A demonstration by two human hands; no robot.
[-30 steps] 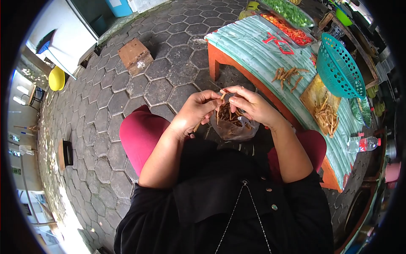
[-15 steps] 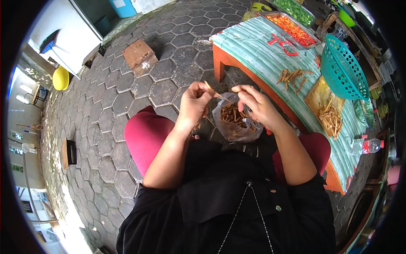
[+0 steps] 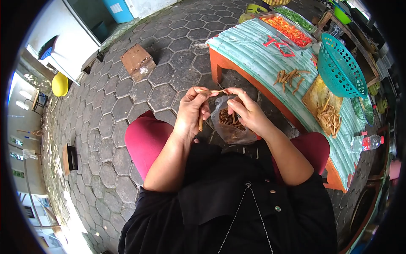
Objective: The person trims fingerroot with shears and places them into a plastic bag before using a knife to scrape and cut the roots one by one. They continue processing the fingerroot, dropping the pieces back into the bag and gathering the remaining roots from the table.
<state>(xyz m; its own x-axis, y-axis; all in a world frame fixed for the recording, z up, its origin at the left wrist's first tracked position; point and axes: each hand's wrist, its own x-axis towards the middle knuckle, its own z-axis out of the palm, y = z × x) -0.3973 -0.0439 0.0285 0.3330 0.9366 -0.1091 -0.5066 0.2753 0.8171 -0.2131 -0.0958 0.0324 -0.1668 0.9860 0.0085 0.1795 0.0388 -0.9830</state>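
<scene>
My left hand [image 3: 191,108] is closed, pinching a slim, pale finger-like root [image 3: 215,91] between thumb and fingertips. A second brownish root [image 3: 201,122] pokes out below its curled fingers. My right hand [image 3: 250,111] is closed around what looks like a small knife [image 3: 220,86], its thin dark blade meeting the far end of the pale root. Most of the knife's handle is hidden in the fingers. Under both hands a clear plastic bag [image 3: 231,136] holds many unpeeled brown roots [image 3: 227,119].
Right of me stands a low orange table [image 3: 249,46] with a striped cover. On it are brown roots [image 3: 289,78], pale roots [image 3: 329,118] on a wooden board [image 3: 312,96], a teal colander [image 3: 342,67], a tray of cut peppers [image 3: 287,29] and a plastic bottle [image 3: 367,143].
My hands have come closer together, and the blade now touches the root instead of standing apart from it. The right hand has shifted left and slightly down.
</scene>
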